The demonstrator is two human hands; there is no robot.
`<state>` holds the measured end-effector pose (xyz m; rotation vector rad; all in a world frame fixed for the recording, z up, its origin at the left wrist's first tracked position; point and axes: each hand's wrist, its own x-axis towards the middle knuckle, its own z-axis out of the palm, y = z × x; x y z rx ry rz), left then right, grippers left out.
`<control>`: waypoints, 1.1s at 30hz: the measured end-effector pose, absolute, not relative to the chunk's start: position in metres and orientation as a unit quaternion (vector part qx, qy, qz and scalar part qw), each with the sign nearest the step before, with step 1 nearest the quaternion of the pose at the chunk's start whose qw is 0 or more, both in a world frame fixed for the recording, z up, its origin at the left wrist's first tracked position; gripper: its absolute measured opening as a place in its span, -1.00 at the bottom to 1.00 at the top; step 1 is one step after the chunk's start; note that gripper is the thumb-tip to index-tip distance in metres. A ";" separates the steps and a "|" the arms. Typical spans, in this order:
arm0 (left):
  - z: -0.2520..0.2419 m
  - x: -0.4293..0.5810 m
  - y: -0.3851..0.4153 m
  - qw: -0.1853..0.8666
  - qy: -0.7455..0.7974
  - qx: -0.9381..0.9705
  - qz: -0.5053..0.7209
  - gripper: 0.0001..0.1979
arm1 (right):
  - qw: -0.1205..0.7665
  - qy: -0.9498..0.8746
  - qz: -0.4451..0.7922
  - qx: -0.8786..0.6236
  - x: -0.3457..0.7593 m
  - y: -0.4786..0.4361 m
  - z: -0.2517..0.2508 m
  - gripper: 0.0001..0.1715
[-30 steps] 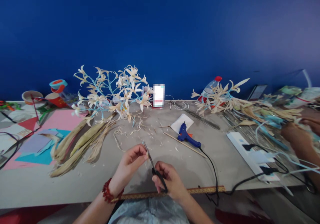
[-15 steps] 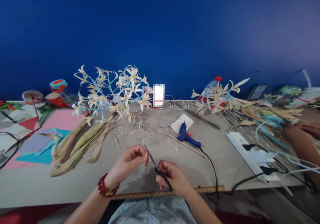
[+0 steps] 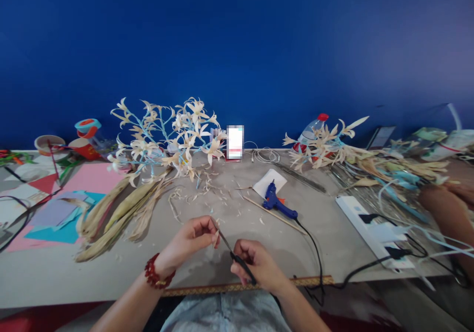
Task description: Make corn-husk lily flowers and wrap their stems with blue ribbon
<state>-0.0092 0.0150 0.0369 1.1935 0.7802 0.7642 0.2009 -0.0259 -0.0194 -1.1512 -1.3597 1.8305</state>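
Head view: left hand (image 3: 196, 236) grip pinched on small pale piece (image 3: 215, 241), near-left of glue gun (image 3: 278, 202). Right hand (image 3: 255, 262) clamped on scissors (image 3: 233, 255). Hands slightly wider apart than second ago; scissors still by piece, likely mid-trim.

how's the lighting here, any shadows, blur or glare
Head view: soft shadows on the flat grey tabletop beneath the bare left hand and bare right hand; head view, upper right: paler purplish light on the smooth blue wall, no harsh glare; head view, far right: a co-worker's bare forearm looks blurred.
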 end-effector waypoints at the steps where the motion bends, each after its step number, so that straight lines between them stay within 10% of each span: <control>1: 0.037 -0.009 0.015 0.693 0.347 0.533 0.339 -0.78 | 0.288 -0.508 0.686 -0.434 0.201 -0.026 -0.019 -0.40; 9: 0.038 -0.009 0.016 0.701 0.351 0.511 0.353 -0.76 | 0.293 -0.597 0.516 -0.540 0.219 -0.014 -0.010 -0.50; 18: 0.031 -0.003 0.011 0.693 0.387 0.486 0.367 -0.80 | 0.081 -0.763 0.121 -0.630 0.241 -0.005 -0.004 -0.77; 27: 0.030 -0.003 0.005 0.629 0.419 0.523 0.395 -0.87 | 0.076 -0.767 0.223 -0.597 0.250 0.010 -0.001 -0.72; 33: 0.029 0.006 0.002 0.534 0.444 0.601 0.396 -0.95 | 0.250 -0.756 0.321 -0.513 0.229 0.004 0.032 -0.80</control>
